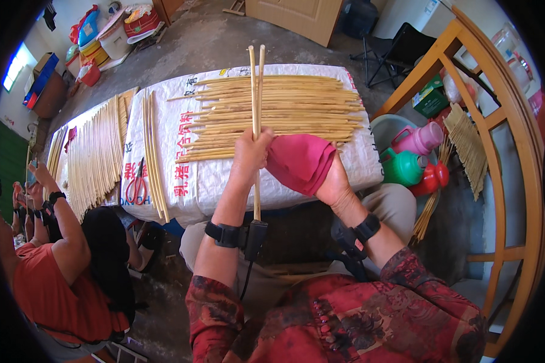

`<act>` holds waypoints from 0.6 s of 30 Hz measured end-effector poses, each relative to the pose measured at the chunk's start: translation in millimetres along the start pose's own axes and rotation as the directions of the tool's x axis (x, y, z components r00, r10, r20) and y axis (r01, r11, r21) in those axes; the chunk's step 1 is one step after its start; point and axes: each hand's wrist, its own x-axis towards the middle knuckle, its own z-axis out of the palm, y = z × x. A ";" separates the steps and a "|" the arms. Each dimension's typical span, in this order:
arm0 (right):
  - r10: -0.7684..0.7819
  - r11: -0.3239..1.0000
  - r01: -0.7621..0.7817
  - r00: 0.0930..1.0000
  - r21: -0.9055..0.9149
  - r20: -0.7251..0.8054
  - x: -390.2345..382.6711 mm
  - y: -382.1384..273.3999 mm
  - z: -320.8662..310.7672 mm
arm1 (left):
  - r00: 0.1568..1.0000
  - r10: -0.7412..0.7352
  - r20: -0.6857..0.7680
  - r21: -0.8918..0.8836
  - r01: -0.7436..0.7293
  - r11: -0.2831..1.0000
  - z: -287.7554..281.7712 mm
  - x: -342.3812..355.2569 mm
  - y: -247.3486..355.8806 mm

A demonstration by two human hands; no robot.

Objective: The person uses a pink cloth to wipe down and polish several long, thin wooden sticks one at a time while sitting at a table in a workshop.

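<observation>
Two long pale-yellow stalks [255, 91] stand nearly upright before me, with my left hand [252, 150] closed around their middle. A dark pink cloth [301, 163] is in my right hand [335, 181], spread over the fingers and mostly hiding them. The cloth's left edge meets my left hand beside the stalks. Behind my hands, a layer of similar stalks [278, 115] lies crosswise on the table, which has a white printed sheet [339, 175] over it. Red-handled scissors [138, 184] lie to the left, next to several stalks [153, 151] placed lengthwise.
Further left lies a woven stalk mat [94, 157], near a person in an orange shirt [60, 284]. On my right are a basin [387, 127] with pink, green and red jugs [402, 167], and a wooden frame [496, 121]. A black folding chair [399, 48] stands behind.
</observation>
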 end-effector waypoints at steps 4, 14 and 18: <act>-0.039 0.999 0.039 0.998 -0.016 -0.040 2.0 -13.2 2.9 | 0.995 0.047 -0.083 -0.269 -0.068 0.961 -7.0 1.6 6.7; 0.309 0.788 -0.245 0.951 -0.564 0.018 7.7 21.2 9.5 | 0.973 0.020 -0.230 -0.545 -0.146 0.826 2.5 9.1 -1.5; -0.177 0.470 0.207 0.974 -0.858 0.138 1.9 55.3 18.8 | 0.947 0.161 -0.276 -0.433 -0.272 0.860 13.6 -2.6 -5.3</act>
